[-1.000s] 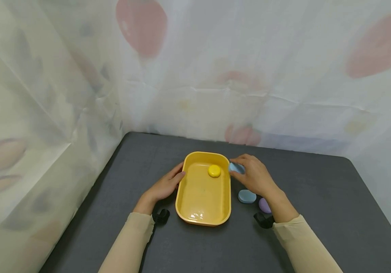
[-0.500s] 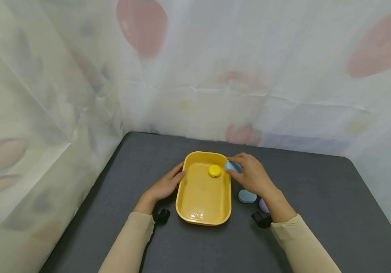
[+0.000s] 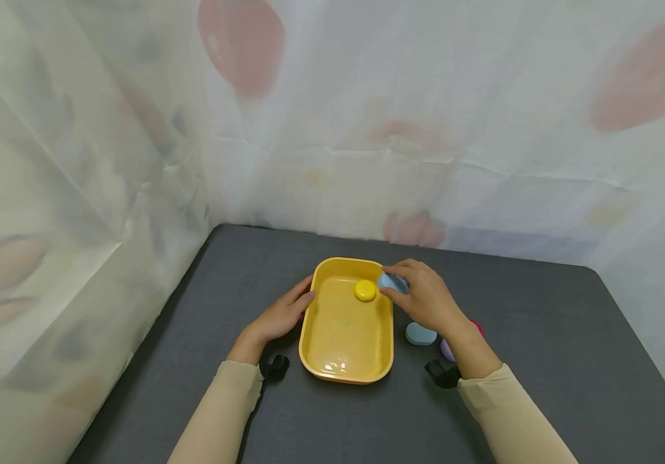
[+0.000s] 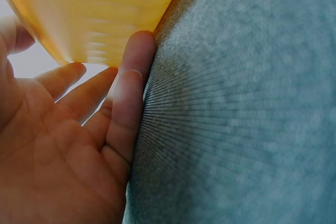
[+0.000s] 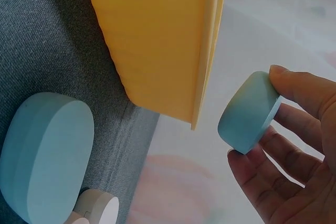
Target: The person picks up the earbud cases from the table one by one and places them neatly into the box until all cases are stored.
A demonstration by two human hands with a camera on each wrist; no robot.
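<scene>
A yellow rectangular tray (image 3: 344, 335) stands on the table, with one round yellow piece (image 3: 365, 290) inside near its far end. My left hand (image 3: 279, 317) holds the tray's left side, thumb at the rim and fingers along the outer wall, as the left wrist view shows. My right hand (image 3: 428, 299) pinches a light blue rounded block (image 5: 250, 113) between thumb and fingertips. In the head view this block overlaps the tray's right rim near the far corner; in the right wrist view it hangs in the air beyond the rim.
Right of the tray lies another light blue oval block (image 3: 421, 334). A purple piece (image 3: 447, 350) and a red piece (image 3: 477, 327) are partly hidden by the right forearm. A small whitish block (image 5: 100, 205) shows in the right wrist view. Patterned curtains surround the grey table (image 3: 541, 335).
My right hand has moved left with the light blue block, from just outside the tray's right rim to over it. More of the red piece shows. The left hand and tray stay put.
</scene>
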